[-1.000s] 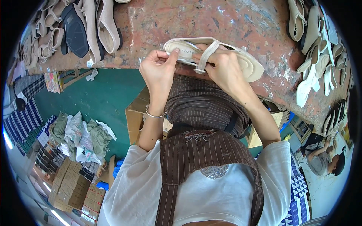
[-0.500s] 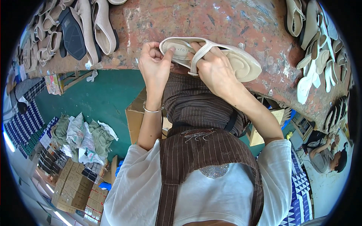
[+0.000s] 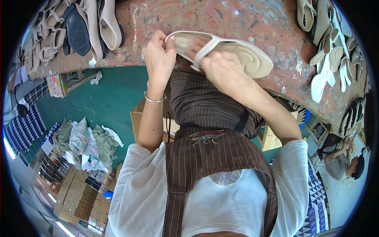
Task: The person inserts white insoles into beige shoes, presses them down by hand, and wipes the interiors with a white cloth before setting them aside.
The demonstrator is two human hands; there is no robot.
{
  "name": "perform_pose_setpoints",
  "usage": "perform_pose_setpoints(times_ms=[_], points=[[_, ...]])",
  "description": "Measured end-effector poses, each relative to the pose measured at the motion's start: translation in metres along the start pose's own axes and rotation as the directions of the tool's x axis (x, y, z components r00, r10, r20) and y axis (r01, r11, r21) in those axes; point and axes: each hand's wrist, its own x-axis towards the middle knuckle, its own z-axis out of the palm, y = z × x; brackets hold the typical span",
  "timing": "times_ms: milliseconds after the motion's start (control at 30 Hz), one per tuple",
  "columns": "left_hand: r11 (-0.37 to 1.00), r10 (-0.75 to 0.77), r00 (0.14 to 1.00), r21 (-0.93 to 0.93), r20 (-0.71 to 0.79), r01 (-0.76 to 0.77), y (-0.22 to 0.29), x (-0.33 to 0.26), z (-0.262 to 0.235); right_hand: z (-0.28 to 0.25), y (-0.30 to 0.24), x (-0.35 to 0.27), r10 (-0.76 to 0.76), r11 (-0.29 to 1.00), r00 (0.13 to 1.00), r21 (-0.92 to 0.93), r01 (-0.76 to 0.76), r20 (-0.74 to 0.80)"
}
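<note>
A cream flat sandal [image 3: 237, 53] with a thin strap lies at the near edge of a worn reddish workbench [image 3: 205, 15]. My left hand [image 3: 159, 59] pinches the strap at the sandal's heel end. My right hand [image 3: 221, 71] grips the sandal across its middle, fingers curled over the strap where it crosses the insole. A metal bangle sits on my left wrist. Both forearms rise from my white sleeves and brown striped apron.
Several beige sandals and a dark sole [image 3: 79, 27] lie on the bench's left end; more pale sandals [image 3: 331, 51] are piled at the right. Below are a teal floor, cardboard boxes [image 3: 79, 193], crumpled bags [image 3: 87, 142] and a seated person [image 3: 343, 162] at far right.
The sandal and both hands have shifted slightly left and toward the bench's near edge. My right hand has slid further over the strap and insole.
</note>
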Motion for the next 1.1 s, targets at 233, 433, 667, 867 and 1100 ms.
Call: perform_pose_setpoints(times_ms=[233,433,667,867,1100], points=[[0.999,-0.031,0.997,-0.020,0.074,0.033,0.015,0.000,-0.007,-0.006,0.009,-0.014,-0.004,0.983,0.998,-0.182,-0.008,-0.063],[0.984,-0.035,0.956,-0.156,0.290,0.084,0.015,-0.063,0.011,-0.039,0.058,-0.011,0.135,0.870,0.719,-0.266,-0.416,-0.682],[0.813,0.477,0.814,0.185,0.330,-0.552,0.067,-0.118,0.051,-0.078,0.069,0.002,0.513,0.735,0.836,0.603,-0.310,-0.195],[0.655,0.645,0.681,0.209,0.346,-0.726,0.052,-0.098,0.089,-0.025,0.003,-0.059,0.265,0.957,0.898,-0.020,-0.290,-0.350],[0.635,0.613,0.710,0.319,0.346,-0.703,0.054,-0.093,0.095,-0.016,0.049,0.034,0.415,0.838,0.909,-0.368,-0.403,-0.049]])
